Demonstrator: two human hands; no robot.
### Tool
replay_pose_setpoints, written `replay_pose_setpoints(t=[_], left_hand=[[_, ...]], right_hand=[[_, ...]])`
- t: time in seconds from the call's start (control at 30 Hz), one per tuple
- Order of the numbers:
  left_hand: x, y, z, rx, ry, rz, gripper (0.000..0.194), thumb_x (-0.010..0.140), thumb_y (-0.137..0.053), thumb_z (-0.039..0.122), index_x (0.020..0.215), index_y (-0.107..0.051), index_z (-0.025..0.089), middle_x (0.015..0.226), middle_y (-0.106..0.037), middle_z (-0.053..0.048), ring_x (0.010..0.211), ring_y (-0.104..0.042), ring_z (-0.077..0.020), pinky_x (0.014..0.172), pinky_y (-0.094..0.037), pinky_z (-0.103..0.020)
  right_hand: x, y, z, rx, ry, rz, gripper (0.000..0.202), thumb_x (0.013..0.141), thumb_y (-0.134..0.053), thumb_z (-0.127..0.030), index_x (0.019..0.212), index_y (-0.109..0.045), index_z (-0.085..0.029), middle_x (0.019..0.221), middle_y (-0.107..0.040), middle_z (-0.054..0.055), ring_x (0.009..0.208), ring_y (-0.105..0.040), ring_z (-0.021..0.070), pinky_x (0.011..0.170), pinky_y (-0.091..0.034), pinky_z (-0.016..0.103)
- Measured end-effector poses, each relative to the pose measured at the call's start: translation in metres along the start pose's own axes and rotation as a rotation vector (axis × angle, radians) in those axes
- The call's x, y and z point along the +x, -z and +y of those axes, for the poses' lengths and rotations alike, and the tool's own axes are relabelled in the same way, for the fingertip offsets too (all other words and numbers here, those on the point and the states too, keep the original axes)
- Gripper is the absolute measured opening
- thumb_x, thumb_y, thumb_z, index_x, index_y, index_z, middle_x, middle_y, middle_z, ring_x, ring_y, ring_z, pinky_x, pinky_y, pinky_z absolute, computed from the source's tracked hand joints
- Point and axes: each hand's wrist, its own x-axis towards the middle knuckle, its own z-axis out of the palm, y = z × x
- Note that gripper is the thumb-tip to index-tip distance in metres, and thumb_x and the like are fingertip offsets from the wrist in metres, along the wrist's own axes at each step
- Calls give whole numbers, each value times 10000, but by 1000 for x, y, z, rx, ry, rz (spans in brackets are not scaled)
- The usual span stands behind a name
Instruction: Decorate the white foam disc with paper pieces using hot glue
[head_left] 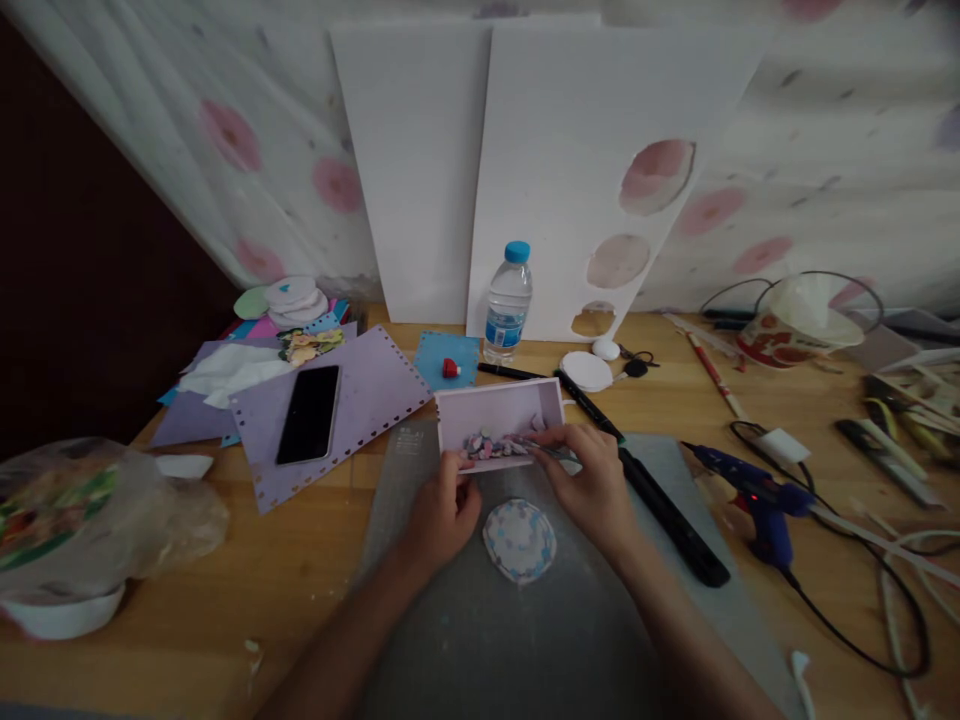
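Note:
A small pale lilac box [551, 402] sits on the grey cutting mat [465, 640], with small pink, grey and lilac paper pieces [487, 444] inside. My left hand [444, 510] is closed on the box's near left edge, thumb at the rim. Over the right part of the box, my right hand [589, 480] pinches slim grey tweezers [551, 450], their tips among the pieces. Between my wrists lies a round white disc [519, 540] covered in pale blue and pink bits.
To the right lie a long black ruler-like bar [671, 515] and a blue glue gun [765, 500] with a lit red light and cord. A water bottle [508, 305] stands behind the box. At left are a phone [309, 415] on purple paper and a bagged food bowl [67, 530].

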Motion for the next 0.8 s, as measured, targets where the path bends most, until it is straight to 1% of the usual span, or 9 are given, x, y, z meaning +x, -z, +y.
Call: replay_pose_setpoints(t=[0.13, 0.2, 0.27, 0.37, 0.53, 0.67, 0.8], left_hand=[[0, 0, 0, 23, 5, 4, 166, 852, -485, 180, 1015, -456, 192, 678, -604, 19, 575, -572, -141, 550, -392, -235], [0, 0, -1, 21, 5, -1, 172, 856, -481, 178, 1025, -456, 190, 683, -607, 17, 577, -574, -140, 550, -392, -233], [0, 0, -1, 12, 3, -4, 179, 858, -480, 175, 1034, -456, 190, 673, -601, 23, 570, -571, -137, 544, -387, -229], [0, 0, -1, 1, 3, -7, 174, 854, -484, 177, 1025, -458, 193, 660, -589, 33, 557, -564, -131, 544, -384, -226], [0, 0, -1, -8, 21, -5, 165, 846, -489, 179, 1009, -463, 194, 637, -569, 40, 537, -544, -125, 540, -378, -226], [0, 0, -1, -23, 26, -4, 157, 845, -495, 179, 998, -465, 199, 621, -558, 46, 531, -538, -125, 541, -373, -228], [0, -1, -1, -4, 13, 1, 157, 849, -485, 173, 1002, -463, 195, 653, -591, 29, 546, -551, -132, 542, -379, -231]], right_hand=[[2, -8, -4, 9, 1, -70, 79, 840, -637, -253, 863, -568, -224, 823, -688, 22, 792, -626, 213, 773, -356, 358], [3, -10, -4, -27, 5, -98, 81, 842, -625, -240, 872, -551, -221, 822, -687, 22, 791, -624, 215, 767, -345, 356], [4, -11, -4, -91, 14, -96, 68, 847, -608, -227, 862, -542, -222, 820, -689, 21, 791, -621, 219, 757, -337, 356], [3, -11, -1, -152, 1, -31, 67, 852, -602, -236, 837, -537, -229, 822, -696, 21, 774, -614, 222, 752, -333, 361], [1, -8, 2, -69, -53, 90, 108, 847, -630, -297, 823, -544, -236, 804, -691, 14, 729, -605, 210, 754, -354, 370], [-1, -3, 0, -7, -88, 136, 146, 847, -641, -311, 802, -524, -235, 829, -705, 21, 730, -607, 202, 759, -376, 376], [-3, 1, -2, 11, -88, 154, 149, 839, -659, -303, 807, -530, -237, 827, -713, 18, 734, -616, 201, 759, -392, 378]])
